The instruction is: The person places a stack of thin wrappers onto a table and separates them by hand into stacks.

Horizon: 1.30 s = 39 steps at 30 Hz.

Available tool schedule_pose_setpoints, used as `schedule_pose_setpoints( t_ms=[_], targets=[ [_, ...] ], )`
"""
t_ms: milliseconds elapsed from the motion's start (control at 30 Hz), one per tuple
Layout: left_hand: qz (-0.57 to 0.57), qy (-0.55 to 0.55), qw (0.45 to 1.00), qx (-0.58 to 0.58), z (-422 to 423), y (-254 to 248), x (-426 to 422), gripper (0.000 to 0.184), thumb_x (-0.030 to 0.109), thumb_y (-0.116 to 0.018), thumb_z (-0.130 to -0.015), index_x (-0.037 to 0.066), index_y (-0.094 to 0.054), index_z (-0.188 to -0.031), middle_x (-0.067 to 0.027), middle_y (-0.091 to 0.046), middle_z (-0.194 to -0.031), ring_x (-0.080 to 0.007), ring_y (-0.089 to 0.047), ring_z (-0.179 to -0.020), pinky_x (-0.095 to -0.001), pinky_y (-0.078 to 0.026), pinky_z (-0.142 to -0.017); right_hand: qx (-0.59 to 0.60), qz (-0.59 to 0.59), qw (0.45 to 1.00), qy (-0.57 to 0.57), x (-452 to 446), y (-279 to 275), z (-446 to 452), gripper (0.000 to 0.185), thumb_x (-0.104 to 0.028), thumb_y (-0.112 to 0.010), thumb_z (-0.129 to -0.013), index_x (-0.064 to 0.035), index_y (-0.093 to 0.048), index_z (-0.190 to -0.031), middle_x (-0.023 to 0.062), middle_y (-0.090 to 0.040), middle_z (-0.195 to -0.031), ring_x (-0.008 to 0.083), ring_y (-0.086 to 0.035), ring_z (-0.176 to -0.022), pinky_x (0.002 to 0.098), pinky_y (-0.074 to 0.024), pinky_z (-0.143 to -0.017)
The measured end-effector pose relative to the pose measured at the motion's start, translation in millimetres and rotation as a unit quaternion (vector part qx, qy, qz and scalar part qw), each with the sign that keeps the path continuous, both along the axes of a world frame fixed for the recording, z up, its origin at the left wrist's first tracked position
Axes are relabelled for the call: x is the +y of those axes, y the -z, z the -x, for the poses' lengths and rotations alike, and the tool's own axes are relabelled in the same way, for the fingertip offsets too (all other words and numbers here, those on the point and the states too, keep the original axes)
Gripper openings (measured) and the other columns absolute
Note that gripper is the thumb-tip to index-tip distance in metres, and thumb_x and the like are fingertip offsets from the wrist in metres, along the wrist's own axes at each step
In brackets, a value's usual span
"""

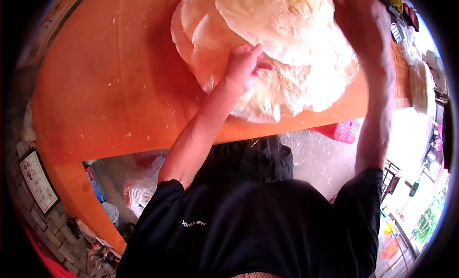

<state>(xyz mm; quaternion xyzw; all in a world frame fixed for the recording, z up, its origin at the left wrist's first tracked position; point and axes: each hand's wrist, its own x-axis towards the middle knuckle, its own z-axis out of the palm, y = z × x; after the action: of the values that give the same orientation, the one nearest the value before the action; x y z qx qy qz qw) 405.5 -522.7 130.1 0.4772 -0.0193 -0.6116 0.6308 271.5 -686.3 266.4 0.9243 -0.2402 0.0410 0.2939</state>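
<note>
A pile of thin, pale round flatbreads (296, 84) with ragged, wavy edges lies on the orange table (100, 87). The top flatbread (272, 20) overlaps the others, and its near edge crosses the middle of the pile. At that edge is my left hand (245, 66), its thumb and fingers closed together on the rim. My right hand (345, 4) reaches to the far right side of the pile, at the upper border of the view. Shadow and the frame's edge hide its fingers, so its grip does not show.
Pale crumbs dot the tabletop. Beneath the near table edge are a pink-red plastic basket (346, 130) and clear plastic bags (141, 194). A framed sign (38, 181) is at the left by grey bricks. Bright clutter lines the right side.
</note>
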Motion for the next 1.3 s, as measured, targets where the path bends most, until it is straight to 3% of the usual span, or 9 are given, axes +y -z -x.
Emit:
schedule_pose_setpoints(
  t_ms=[167,267,533,667,700,800,967,1067,1300],
  targets=[
    [-0.003,0.000,1.000,-0.007,-0.8,-5.0,-6.7,0.017,0.014,-0.052,-0.091,0.001,-0.057,-0.101,-0.0127,-0.066,-0.087,-0.0165,-0.061,-0.055,-0.0186,-0.029,-0.036,-0.089,-0.366,0.925,0.047,24.6,108.5,1.0,0.017,-0.004,-0.052,-0.082,-0.0054,-0.067,-0.092,0.0118,-0.067,-0.079,0.0277,-0.064,-0.068,0.0382,-0.0526,-0.061],
    [0.004,-0.006,0.999,0.034,-2.8,-2.9,-8.8,0.017,0.014,-0.051,-0.091,0.001,-0.058,-0.100,-0.0127,-0.067,-0.089,-0.0155,-0.061,-0.054,-0.0188,-0.029,-0.035,-0.107,-0.342,0.933,0.037,35.7,92.4,9.8,0.020,-0.004,-0.058,-0.082,-0.0057,-0.065,-0.100,0.0089,-0.067,-0.105,0.0255,-0.062,-0.099,0.0384,-0.0508,-0.083],
    [0.030,-0.021,0.998,0.051,-3.9,6.8,-7.7,0.017,0.012,-0.045,-0.092,0.002,-0.058,-0.095,-0.0104,-0.066,-0.086,-0.0169,-0.061,-0.052,-0.0203,-0.028,-0.033,-0.185,-0.257,0.942,-0.113,58.8,116.7,14.9,0.036,-0.024,-0.061,-0.085,-0.0009,-0.055,-0.111,0.0148,-0.057,-0.121,0.0332,-0.055,-0.110,0.0406,-0.0439,-0.092],
    [0.094,-0.009,0.994,0.055,-6.5,-15.5,10.4,0.015,0.017,-0.049,-0.093,0.005,-0.057,-0.096,-0.0141,-0.067,-0.093,-0.0179,-0.063,-0.059,-0.0200,-0.033,-0.038,-0.136,-0.269,0.953,-0.014,19.5,129.9,-2.0,0.010,-0.007,-0.054,-0.077,-0.0104,-0.062,-0.083,0.0102,-0.064,-0.075,0.0293,-0.065,-0.073,0.0413,-0.0527,-0.058],
    [0.085,0.007,0.996,0.030,-9.9,-12.4,23.5,0.017,0.021,-0.052,-0.093,0.006,-0.058,-0.098,-0.0153,-0.067,-0.096,-0.0178,-0.064,-0.061,-0.0204,-0.035,-0.040,-0.081,-0.306,0.948,0.043,4.5,106.4,-4.2,0.022,-0.002,-0.048,-0.088,-0.0093,-0.063,-0.103,0.0130,-0.068,-0.086,0.0251,-0.067,-0.070,0.0336,-0.0541,-0.050],
    [-0.014,-0.018,0.996,-0.087,-11.2,-30.5,87.6,0.019,0.022,-0.059,-0.090,0.004,-0.058,-0.098,-0.0082,-0.064,-0.083,-0.0138,-0.059,-0.060,-0.0212,-0.038,-0.047,0.130,0.072,0.989,-0.015,-24.1,39.1,-5.8,0.027,-0.014,-0.042,-0.093,-0.0175,-0.065,-0.107,0.0114,-0.065,-0.072,0.0286,-0.062,-0.056,0.0403,-0.0484,-0.047],
    [-0.129,-0.137,0.957,-0.221,-17.4,13.3,163.1,0.020,0.019,-0.063,-0.089,0.001,-0.057,-0.096,-0.0055,-0.061,-0.082,-0.0142,-0.061,-0.068,-0.0232,-0.045,-0.054,-0.157,-0.198,0.965,-0.065,82.5,13.8,5.6,0.016,-0.004,-0.050,-0.082,-0.0120,-0.064,-0.084,0.0117,-0.060,-0.064,0.0221,-0.059,-0.053,0.0363,-0.0481,-0.048],
    [-0.072,-0.106,0.991,-0.036,-10.0,24.7,167.5,0.018,0.019,-0.063,-0.089,0.003,-0.058,-0.095,-0.0052,-0.061,-0.085,-0.0156,-0.063,-0.075,-0.0243,-0.051,-0.059,0.062,-0.421,0.903,0.062,120.0,93.6,2.0,0.016,-0.003,-0.051,-0.077,-0.0094,-0.063,-0.084,0.0139,-0.063,-0.069,0.0292,-0.062,-0.059,0.0394,-0.0489,-0.051],
    [0.060,0.001,0.995,0.076,-6.6,22.4,171.8,0.025,0.026,-0.057,-0.092,0.008,-0.059,-0.110,-0.0055,-0.066,-0.092,-0.0170,-0.065,-0.079,-0.0330,-0.058,-0.067,-0.101,-0.373,0.922,-0.038,158.5,75.9,39.6,0.022,0.005,-0.055,-0.075,-0.0043,-0.062,-0.094,0.0114,-0.067,-0.099,0.0296,-0.065,-0.089,0.0365,-0.0544,-0.074]
  ],
)
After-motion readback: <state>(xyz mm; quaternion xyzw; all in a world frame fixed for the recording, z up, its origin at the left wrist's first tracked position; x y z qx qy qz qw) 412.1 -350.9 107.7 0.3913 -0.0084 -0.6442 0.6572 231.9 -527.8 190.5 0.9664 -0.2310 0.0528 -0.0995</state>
